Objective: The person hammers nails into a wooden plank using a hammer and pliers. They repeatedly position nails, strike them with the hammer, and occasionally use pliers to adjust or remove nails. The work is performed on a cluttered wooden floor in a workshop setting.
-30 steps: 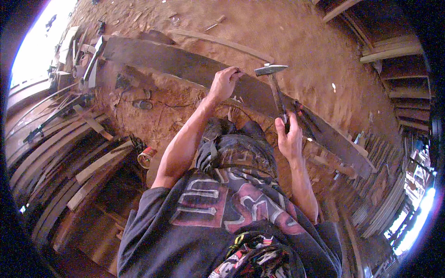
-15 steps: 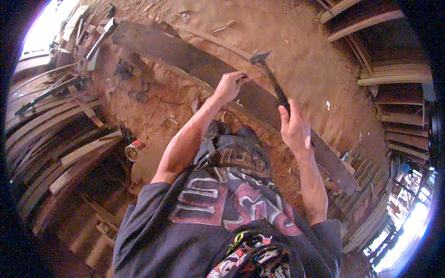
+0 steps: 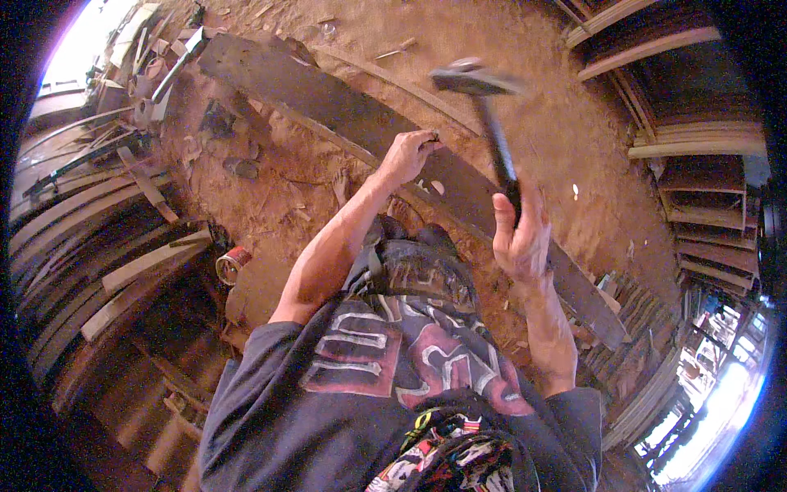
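Observation:
My right hand [image 3: 523, 234] is wrapped round the dark handle of a claw hammer [image 3: 494, 139]. The hammer's head is up at the far end, smeared by motion. Over the middle of a long dark wooden plank [image 3: 320, 102] my left hand [image 3: 407, 157] is closed in a pinch, its fingertips close to the plank's far edge. Something small and dark shows at those fingertips, too small to name. The plank runs slantwise from far left to near right in front of my body.
Stacked boards [image 3: 74, 221] fill the left side, with a red can [image 3: 233, 266] beside them. Wooden shelving with boards [image 3: 697, 143] stands at the right. A thin strip of wood [image 3: 393, 80] lies on the dirt floor [image 3: 566, 123] beyond the plank. Scraps are heaped at far left.
The hammer's head has swung up and away from the plank, and it is now blurred. My left hand keeps its pinch at nearly the same spot.

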`<state>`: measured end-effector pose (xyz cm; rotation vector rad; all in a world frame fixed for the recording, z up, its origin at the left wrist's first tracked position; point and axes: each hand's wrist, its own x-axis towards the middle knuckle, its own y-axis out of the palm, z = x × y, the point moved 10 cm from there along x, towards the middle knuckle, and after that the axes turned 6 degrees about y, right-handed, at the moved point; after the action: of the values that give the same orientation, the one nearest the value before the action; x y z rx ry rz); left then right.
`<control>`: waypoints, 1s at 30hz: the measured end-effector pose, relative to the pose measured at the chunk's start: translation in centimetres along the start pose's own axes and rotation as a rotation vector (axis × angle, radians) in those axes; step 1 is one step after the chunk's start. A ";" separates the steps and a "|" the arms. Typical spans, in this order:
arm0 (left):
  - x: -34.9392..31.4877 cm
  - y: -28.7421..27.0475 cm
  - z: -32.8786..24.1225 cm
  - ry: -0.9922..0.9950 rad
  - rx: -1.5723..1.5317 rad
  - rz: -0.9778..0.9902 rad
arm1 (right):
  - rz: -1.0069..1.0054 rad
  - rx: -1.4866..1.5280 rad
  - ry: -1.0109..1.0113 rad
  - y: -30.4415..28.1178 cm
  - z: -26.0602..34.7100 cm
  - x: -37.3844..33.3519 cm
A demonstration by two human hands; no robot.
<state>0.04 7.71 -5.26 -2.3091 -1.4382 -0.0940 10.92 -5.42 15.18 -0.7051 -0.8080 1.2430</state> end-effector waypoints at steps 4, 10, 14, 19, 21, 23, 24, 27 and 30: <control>-0.1 0.0 0.0 -0.012 0.027 0.027 | 0.092 -0.158 0.082 3.4 -4.2 -0.3; -0.6 -0.1 0.4 -0.014 0.029 -0.014 | 0.053 -0.029 -0.057 0.3 0.5 0.8; -0.6 0.3 0.8 0.001 0.020 0.011 | -0.254 -0.063 -0.048 1.1 -2.5 -1.8; -0.7 -0.2 -1.1 0.014 0.009 -0.008 | 0.319 -0.364 0.109 3.4 -3.9 0.2; -0.7 -0.1 -0.1 -0.009 0.006 0.007 | 0.036 -0.093 0.060 0.2 -0.6 0.8; -1.2 0.3 0.7 -0.011 0.027 0.005 | -0.228 0.142 0.054 -1.4 -0.4 0.0; -1.3 0.4 0.9 0.010 0.050 -0.001 | -0.066 -0.025 0.086 1.2 -1.8 -0.2; 0.1 0.3 1.2 -0.097 0.060 0.070 | 0.304 -0.556 0.179 6.0 -7.5 -1.8; -1.0 1.0 2.2 -0.092 0.052 0.087 | 0.165 -0.325 0.254 3.9 -8.0 -2.7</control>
<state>0.12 7.28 -7.84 -2.3568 -1.3644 0.0746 15.21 -7.55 7.22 -1.1886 -0.7585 1.1493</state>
